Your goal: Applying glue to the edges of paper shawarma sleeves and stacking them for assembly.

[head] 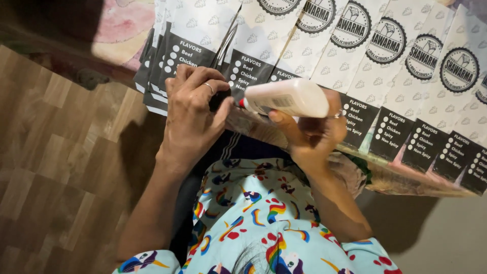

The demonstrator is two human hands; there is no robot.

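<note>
- The right hand (317, 129) is wrapped around a white glue bottle (289, 97), held on its side with the red nozzle pointing toward 9 o'clock — a tilt that, as I judge it, brings glue to the tip.
- The left hand (195, 109), a ring on one finger, lies palm down with fingers curled over the dark bottom edge of a paper bag (248, 71); the thumb meets the nozzle, seemingly steadying it where the glue lands.
- More white paper bags (385, 66) with dark printed bands are fanned out overlapping toward 3 o'clock, each lower edge left exposed — likely so each can be reached in turn. A squared stack of bags (157, 61) sits at 10 o'clock of the left hand.
- The bags rest on a board (406, 177) across the lap; wood-pattern flooring (56, 152) fills the 9 o'clock side, a pinkish mat (119, 25) lies at 11 o'clock.
</note>
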